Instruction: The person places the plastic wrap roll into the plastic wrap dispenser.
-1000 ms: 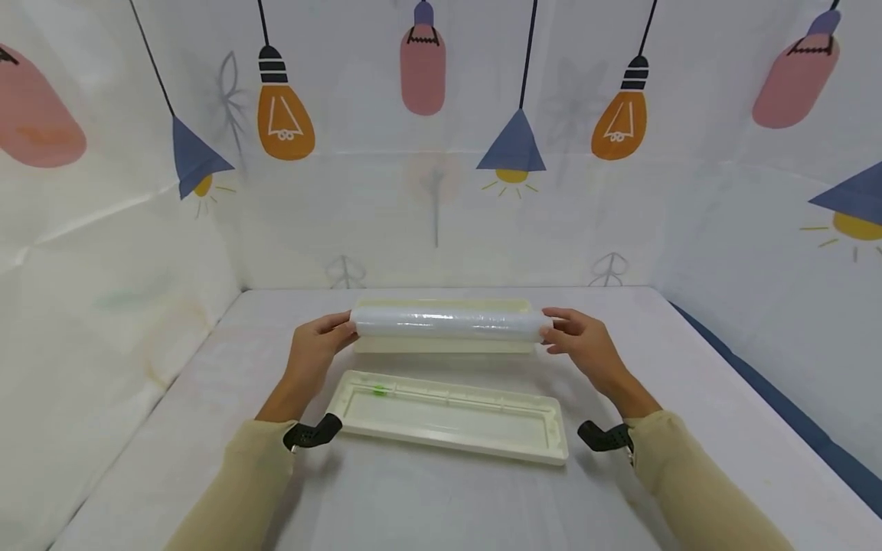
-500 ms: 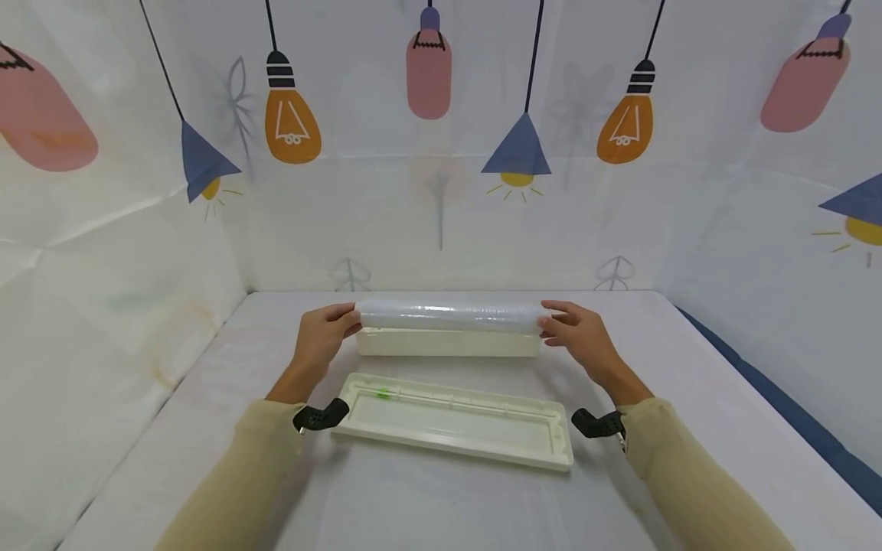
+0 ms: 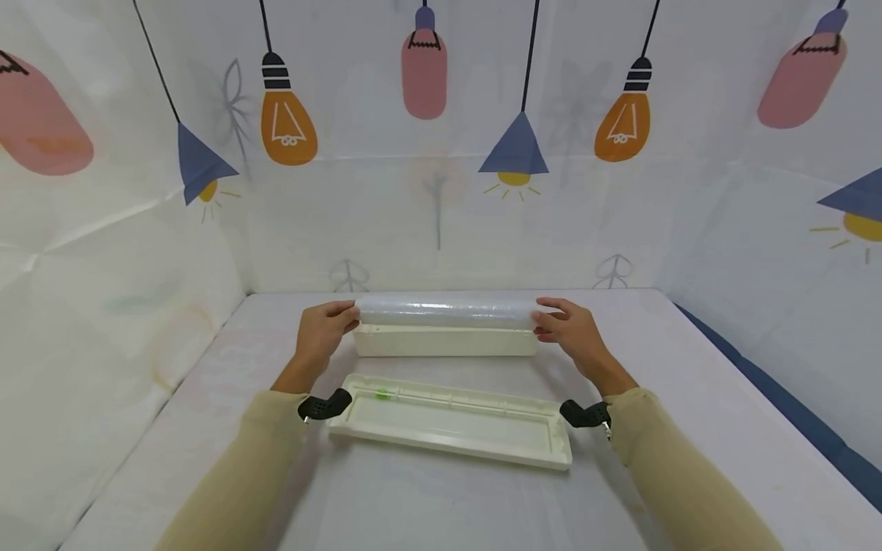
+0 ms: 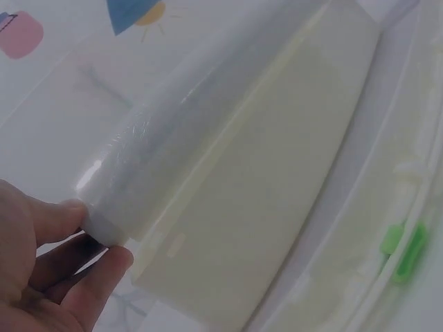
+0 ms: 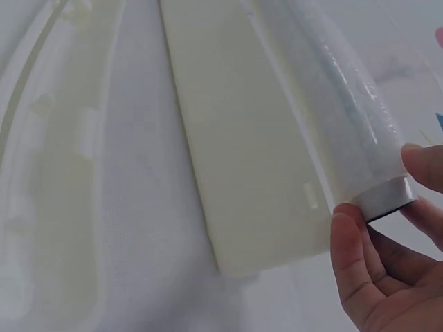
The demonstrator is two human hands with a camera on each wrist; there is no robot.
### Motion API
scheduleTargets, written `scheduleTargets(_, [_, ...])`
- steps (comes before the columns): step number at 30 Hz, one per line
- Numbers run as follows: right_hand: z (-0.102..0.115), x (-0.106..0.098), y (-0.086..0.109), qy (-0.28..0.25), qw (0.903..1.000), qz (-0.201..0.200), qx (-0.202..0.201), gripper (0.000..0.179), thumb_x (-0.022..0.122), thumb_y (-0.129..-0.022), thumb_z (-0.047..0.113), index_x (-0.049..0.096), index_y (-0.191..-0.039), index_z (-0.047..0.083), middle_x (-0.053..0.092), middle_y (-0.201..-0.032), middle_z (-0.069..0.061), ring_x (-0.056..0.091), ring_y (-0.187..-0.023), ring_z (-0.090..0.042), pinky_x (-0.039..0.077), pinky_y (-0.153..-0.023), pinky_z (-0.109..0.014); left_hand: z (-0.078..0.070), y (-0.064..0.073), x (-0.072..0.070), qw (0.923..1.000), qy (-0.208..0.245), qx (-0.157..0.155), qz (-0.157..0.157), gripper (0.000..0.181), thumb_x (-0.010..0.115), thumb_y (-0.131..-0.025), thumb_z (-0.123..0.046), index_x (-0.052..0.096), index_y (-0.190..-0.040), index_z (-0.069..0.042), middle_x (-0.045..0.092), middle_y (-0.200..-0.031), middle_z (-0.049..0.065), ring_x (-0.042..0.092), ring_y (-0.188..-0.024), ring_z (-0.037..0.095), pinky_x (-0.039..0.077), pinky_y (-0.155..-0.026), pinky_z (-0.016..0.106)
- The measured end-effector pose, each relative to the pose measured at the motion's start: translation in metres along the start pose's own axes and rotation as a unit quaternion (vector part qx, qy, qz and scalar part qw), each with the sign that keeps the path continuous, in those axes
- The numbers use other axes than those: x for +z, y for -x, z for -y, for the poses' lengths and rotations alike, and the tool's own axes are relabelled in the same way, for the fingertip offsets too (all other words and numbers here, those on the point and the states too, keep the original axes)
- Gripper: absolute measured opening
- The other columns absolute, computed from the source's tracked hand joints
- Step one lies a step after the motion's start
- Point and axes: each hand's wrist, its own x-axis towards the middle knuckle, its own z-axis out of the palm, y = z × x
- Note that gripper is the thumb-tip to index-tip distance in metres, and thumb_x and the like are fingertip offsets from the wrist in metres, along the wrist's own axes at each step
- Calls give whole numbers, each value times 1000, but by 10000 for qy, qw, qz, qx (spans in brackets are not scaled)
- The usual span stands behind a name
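A roll of cling film (image 3: 444, 311) lies sideways along the top of a long cream box (image 3: 444, 342), overlapping its rim. My left hand (image 3: 320, 333) pinches the roll's left end between thumb and fingers. At the opposite end, my right hand (image 3: 573, 330) holds the roll, its thumb above and fingertips beneath. In the right wrist view, the bare core end (image 5: 387, 198) pokes out past the film between the fingers. Nearer to me lies the box's cream lid (image 3: 448, 422), inner side up and slightly slanted. It carries a rail with a green slider (image 4: 405, 252).
All of this stands on a table covered with a white cloth (image 3: 441, 505). Behind and at both sides hang white sheets (image 3: 441, 214) printed with lamps and bulbs. A dark blue strip (image 3: 779, 398) runs along the right edge.
Both hands have shifted the roll slightly away and up in the head view, so more of the box's front wall shows below it. The lid has stayed in place.
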Motion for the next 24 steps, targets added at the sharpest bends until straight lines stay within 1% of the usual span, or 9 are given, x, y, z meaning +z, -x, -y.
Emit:
scheduleTargets(3, [1, 1, -1, 9, 10000, -52, 66, 54, 68, -98, 26, 52, -142, 0, 63, -121, -26, 67, -95, -30, 59, -80, -28, -2, -1, 2, 9999, -91, -63, 5, 33, 65, -99, -9, 65, -126, 9, 63, -126, 26, 70, -102, 21, 55, -87, 26])
scheduleTargets(4, [2, 1, -1, 11, 9999, -67, 92, 53, 68, -98, 26, 52, -142, 0, 63, -122, -26, 67, -94, -27, 59, -80, -28, -3, -1, 2, 9999, -137, -97, 10, 33, 65, -99, -9, 64, -126, 9, 63, -127, 25, 70, -102, 21, 55, -88, 27])
scheduleTargets(6, [3, 2, -2, 28, 9999, -84, 122, 53, 68, -99, 25, 51, -142, 0, 62, -123, -26, 66, -94, -26, 59, -80, -28, -5, -1, 2, 9995, -257, -161, 34, 33, 64, -99, -8, 64, -127, 9, 63, -127, 25, 69, -105, 25, 55, -90, 29])
scheduleTargets(8, [4, 2, -3, 21, 9998, -120, 162, 52, 67, -99, 25, 52, -142, 1, 62, -124, -25, 66, -95, -27, 59, -80, -28, -5, -2, 2, 9990, -379, -210, 73, 33, 63, -99, -8, 63, -128, 9, 62, -128, 25, 67, -110, 29, 54, -93, 32])
scheduleTargets(11, [4, 3, -6, 45, 9997, -144, 173, 52, 67, -99, 25, 52, -143, 1, 62, -125, -25, 66, -98, -31, 59, -80, -28, -5, -3, 2, 9984, -505, -233, 124, 34, 62, -100, -10, 63, -129, 8, 62, -128, 25, 65, -113, 31, 53, -95, 34])
scheduleTargets(18, [7, 2, -10, 105, 9997, -151, 180, 52, 67, -99, 26, 53, -142, 2, 63, -126, -24, 67, -99, -31, 59, -80, -29, -2, -7, 0, 9988, -430, -222, 81, 33, 63, -99, -8, 63, -128, 9, 62, -127, 25, 66, -112, 31, 53, -94, 32])
scheduleTargets(24, [12, 4, -13, 340, 9991, -114, 238, 50, 65, -100, 27, 53, -143, 4, 62, -129, -23, 64, -107, -39, 59, -82, -33, -2, -10, -2, 9985, -466, -287, 95, 34, 61, -101, -9, 62, -130, 8, 61, -129, 25, 64, -116, 32, 52, -98, 34])
